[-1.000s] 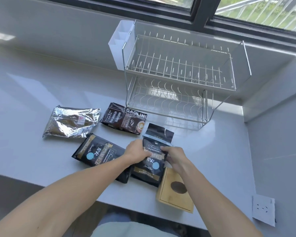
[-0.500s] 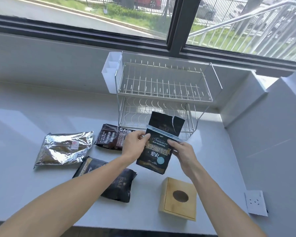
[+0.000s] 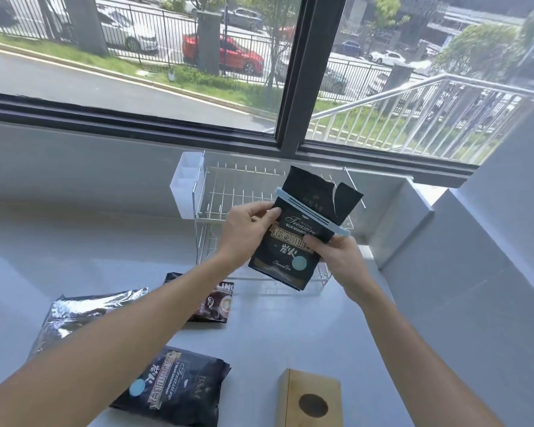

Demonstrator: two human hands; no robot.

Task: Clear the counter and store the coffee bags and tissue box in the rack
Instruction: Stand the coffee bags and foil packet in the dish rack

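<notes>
Both hands hold an opened black coffee bag (image 3: 293, 241) with a pale blue sealing clip in the air, just in front of the two-tier wire rack (image 3: 228, 192). My left hand (image 3: 248, 229) pinches its left edge and my right hand (image 3: 336, 254) grips its right edge below the clip. On the white counter (image 3: 290, 334) lie a second black coffee bag (image 3: 179, 386), a brown coffee bag (image 3: 213, 303) partly behind my left arm, and a silver foil bag (image 3: 84, 312). The wooden tissue box (image 3: 310, 399) stands at the front right.
A white plastic cutlery holder (image 3: 187, 183) hangs on the rack's left end. A grey wall (image 3: 475, 288) closes the counter on the right, with a low ledge (image 3: 398, 223) beside the rack. A window runs above the back wall.
Both hands have lifted the clipped black bag off the counter and carried it up to the rack. The view has tilted upward, showing more window.
</notes>
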